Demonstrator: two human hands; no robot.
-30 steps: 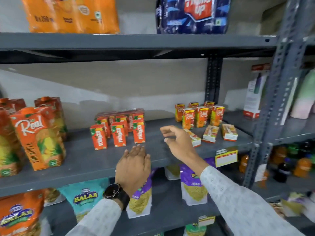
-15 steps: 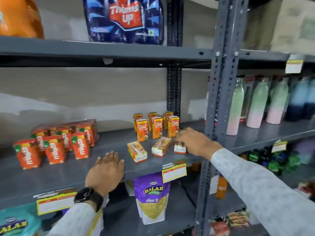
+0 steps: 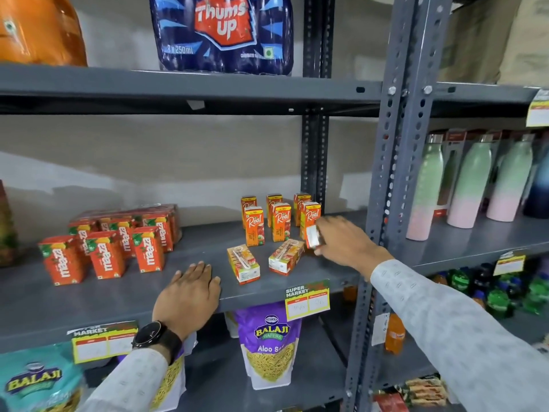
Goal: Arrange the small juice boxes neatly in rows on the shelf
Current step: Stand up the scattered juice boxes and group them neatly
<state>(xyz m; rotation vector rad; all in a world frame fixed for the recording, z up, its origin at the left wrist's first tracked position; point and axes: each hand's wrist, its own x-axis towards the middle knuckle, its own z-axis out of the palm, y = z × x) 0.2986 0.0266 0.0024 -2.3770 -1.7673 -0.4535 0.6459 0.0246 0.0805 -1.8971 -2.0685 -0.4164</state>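
Note:
Several small orange Real juice boxes (image 3: 254, 226) stand upright in two rows at the back right of the grey shelf (image 3: 118, 295). Two more lie flat in front of them: one (image 3: 243, 264) at the left, one (image 3: 285, 257) at the right. My right hand (image 3: 346, 243) is closed around a third small juice box (image 3: 312, 237), lifted just off the shelf beside the upright rows. My left hand (image 3: 190, 292) rests flat, palm down, on the shelf's front edge, holding nothing. A black watch is on that wrist.
A group of red Maaza juice boxes (image 3: 107, 248) stands at the shelf's left. A grey steel upright (image 3: 395, 179) bounds the shelf at the right, with pastel bottles (image 3: 475, 179) beyond. A Thums Up pack (image 3: 222, 31) sits above; Balaji snack bags (image 3: 271, 343) hang below.
The view swung right. My right hand reached to the rightmost lying juice box, gripped it and raised it off the shelf. My left hand stayed flat on the shelf edge.

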